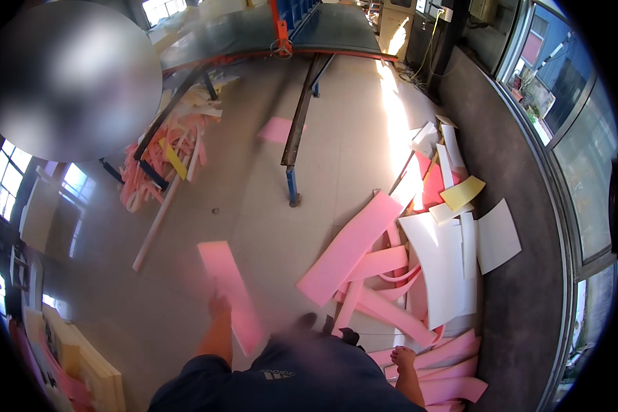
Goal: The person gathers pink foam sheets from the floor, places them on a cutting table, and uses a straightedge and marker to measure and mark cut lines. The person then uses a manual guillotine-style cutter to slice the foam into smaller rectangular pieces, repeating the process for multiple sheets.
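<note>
Grips a pink foam strip by its left edge with the left hand, closed but blurred, over the floor in front; holds the right hand half-curled, apparently empty, near other pink strips beside the wall

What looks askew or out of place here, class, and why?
The pink and white pieces beside the right-hand wall look askew, overlapping at mixed angles; one pink piece lies apart on the floor.

You are wearing a dark navy shirt; your strip is showing plain pink, the curved sheet white, and the dark grey tabletop a red-orange edge.
</note>
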The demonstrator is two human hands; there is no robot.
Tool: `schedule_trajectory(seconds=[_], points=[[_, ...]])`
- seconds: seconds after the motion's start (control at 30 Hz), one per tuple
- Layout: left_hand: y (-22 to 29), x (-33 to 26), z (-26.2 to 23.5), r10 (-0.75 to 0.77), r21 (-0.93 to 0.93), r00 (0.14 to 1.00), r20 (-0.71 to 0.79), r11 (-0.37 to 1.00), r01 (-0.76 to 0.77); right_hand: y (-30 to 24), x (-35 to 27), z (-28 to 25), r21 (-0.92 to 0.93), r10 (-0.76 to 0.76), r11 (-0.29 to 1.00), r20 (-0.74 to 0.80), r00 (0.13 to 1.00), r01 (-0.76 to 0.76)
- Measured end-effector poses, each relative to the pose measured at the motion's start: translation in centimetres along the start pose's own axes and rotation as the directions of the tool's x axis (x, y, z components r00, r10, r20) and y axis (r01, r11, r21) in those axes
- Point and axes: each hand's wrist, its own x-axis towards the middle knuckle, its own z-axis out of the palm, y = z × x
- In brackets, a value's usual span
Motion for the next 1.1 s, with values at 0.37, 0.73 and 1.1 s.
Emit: schedule_trajectory(seconds=[0.37, 0.73, 1.1], points=[[6.7, 7.5, 1.6, 0.300, -0.056, 0.946, 0.125, 0.954, -0.296, 3.9, -3.6, 4.0, -0.260, -0.223, 0.942, -0.019, 0.975, 0.211], [10.1, 9.0, 5.3, 0.567, -0.476, 0.755, 0.330, 0.790, -0.385, 6.5, -8.5, 5.2, -0.434, -0.214, 0.901, -0.440, 0.872, 0.002], [23.0, 7.9, 1.9, 0.732, -0.559, 0.592, 0.338, 0.662, -0.499, 17.6, -12.9, 8.5, -0.158, 0.133, 0.958, -0.494, 0.859, -0.239]])
